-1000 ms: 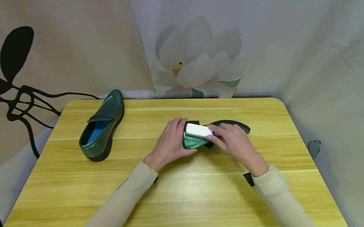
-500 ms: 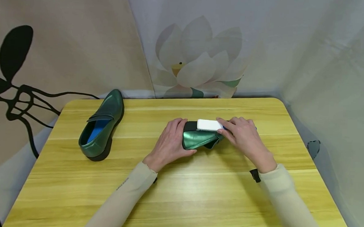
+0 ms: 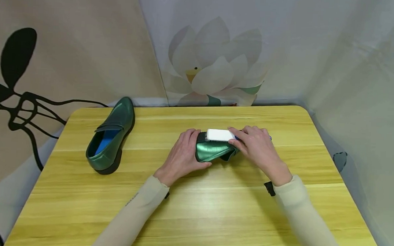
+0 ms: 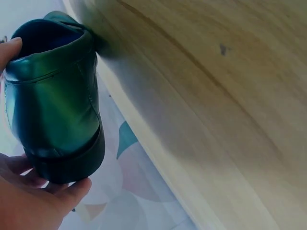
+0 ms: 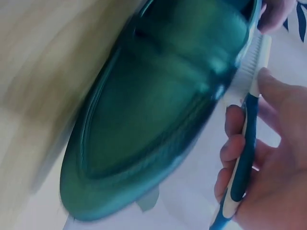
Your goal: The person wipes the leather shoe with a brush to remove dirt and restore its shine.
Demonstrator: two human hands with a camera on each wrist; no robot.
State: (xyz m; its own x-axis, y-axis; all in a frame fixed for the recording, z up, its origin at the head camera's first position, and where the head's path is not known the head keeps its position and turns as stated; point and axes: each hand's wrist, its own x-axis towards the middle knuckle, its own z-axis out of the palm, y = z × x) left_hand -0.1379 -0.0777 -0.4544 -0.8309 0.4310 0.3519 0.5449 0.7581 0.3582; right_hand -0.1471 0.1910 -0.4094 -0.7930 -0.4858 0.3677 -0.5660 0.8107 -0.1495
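A shiny green loafer [image 3: 212, 150] is tipped on its side near the middle of the table. My left hand [image 3: 181, 155] grips it by the heel; in the left wrist view the fingers curl under the black heel block and the thumb lies at the shoe's opening [image 4: 53, 40]. My right hand [image 3: 256, 147] holds a brush [image 3: 220, 135] with a white head and a blue-and-white handle [image 5: 242, 167]. Its bristles face the shoe's side by the sole edge, seen in the right wrist view; whether they touch I cannot tell.
The matching green loafer [image 3: 112, 137], with a blue insole, stands upright on the left of the wooden table [image 3: 206, 218]. Behind the table hangs a pale curtain [image 3: 286, 50] printed with a lotus flower. Black leaf shapes [image 3: 18, 58] show at the left.
The brush went from the shoe's green side up and right along the sole edge, then came back slightly left. The left hand has kept its grip on the heel, almost still.
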